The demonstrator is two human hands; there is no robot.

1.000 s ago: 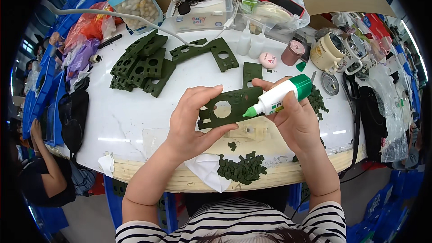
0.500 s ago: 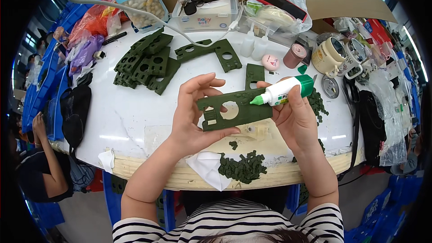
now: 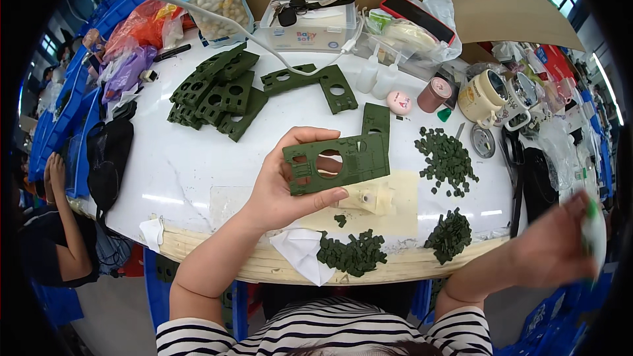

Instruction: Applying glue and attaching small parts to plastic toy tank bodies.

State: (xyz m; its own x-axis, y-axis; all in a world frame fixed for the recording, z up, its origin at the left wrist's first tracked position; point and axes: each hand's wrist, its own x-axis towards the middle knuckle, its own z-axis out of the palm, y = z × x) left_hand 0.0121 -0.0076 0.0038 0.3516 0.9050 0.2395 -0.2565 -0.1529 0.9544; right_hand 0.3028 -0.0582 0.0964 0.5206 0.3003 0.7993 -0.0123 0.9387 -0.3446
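Observation:
My left hand (image 3: 269,192) grips a dark green plastic model plate (image 3: 361,163) by its left end, thumb along the lower edge. The plate has a large round hole and smaller cutouts, and is held tilted above the table. Out past the table's right side, my right hand (image 3: 550,244) is smeared by motion but wrapped round a white glue bottle (image 3: 595,240) with green ends. Behind the held plate lies another green plate (image 3: 376,117). Small green pieces form a front-middle heap (image 3: 353,254), a right heap (image 3: 448,161) and a front-right heap (image 3: 450,234).
Green plates (image 3: 214,95) are stacked at the back left. A cream block (image 3: 372,198) sits below the held plate, near a white cloth (image 3: 300,250). Squeeze bottles (image 3: 386,82), a cream mug (image 3: 480,95) and a clear box (image 3: 310,29) stand along the back. Another person (image 3: 62,217) sits at left.
My right hand has swung away from the plate to the far right, carrying the glue bottle. The plate stays in my left hand, tilted slightly differently.

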